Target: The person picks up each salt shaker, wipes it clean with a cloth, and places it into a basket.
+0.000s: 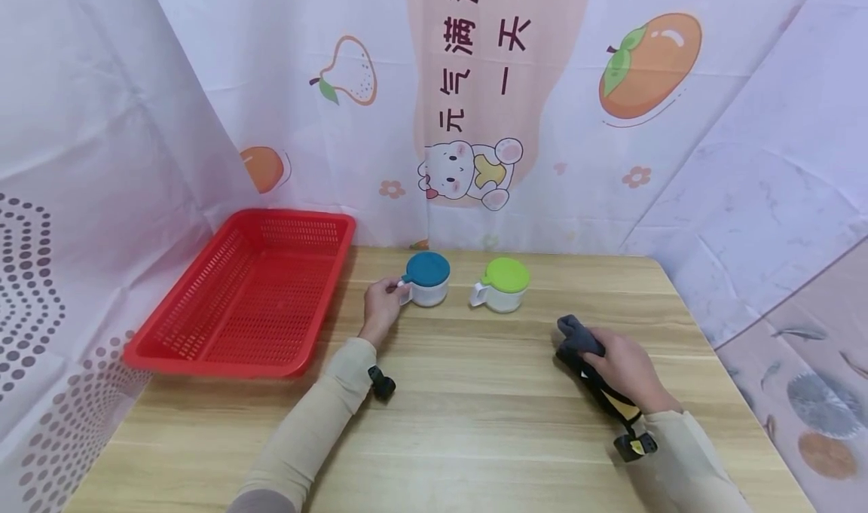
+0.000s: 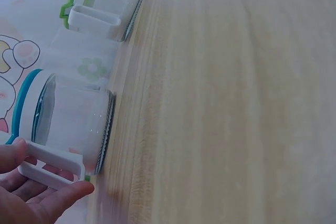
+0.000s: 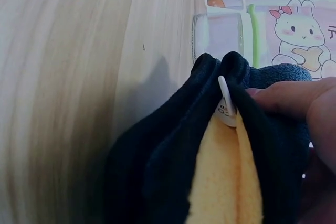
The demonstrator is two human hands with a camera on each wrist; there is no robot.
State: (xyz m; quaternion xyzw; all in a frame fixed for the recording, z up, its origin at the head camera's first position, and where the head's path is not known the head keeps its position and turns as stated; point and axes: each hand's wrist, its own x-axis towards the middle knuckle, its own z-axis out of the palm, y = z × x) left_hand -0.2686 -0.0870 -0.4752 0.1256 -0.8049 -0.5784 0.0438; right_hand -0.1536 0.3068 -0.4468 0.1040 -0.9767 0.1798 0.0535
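Note:
At the back of the table stands a glass seasoning jar [image 1: 429, 294] with a blue lid [image 1: 428, 269] and a white handle [image 2: 55, 161]. My left hand [image 1: 383, 308] is at that handle, thumb at one end and fingers curled round the other side. Just right of it is a second seasoning jar [image 1: 503, 300] with a green lid [image 1: 507, 275], its handle pointing left. On the right my right hand [image 1: 629, 366] grips a folded dark cloth [image 3: 157, 150] with a yellow inner side [image 3: 220, 177] and a small white tag [image 3: 227, 109].
A red perforated plastic basket [image 1: 313, 347] sits at the left of the wooden table [image 1: 434, 438]. Printed cloth hangings [image 1: 285, 38] rise behind the table's back edge and at both sides.

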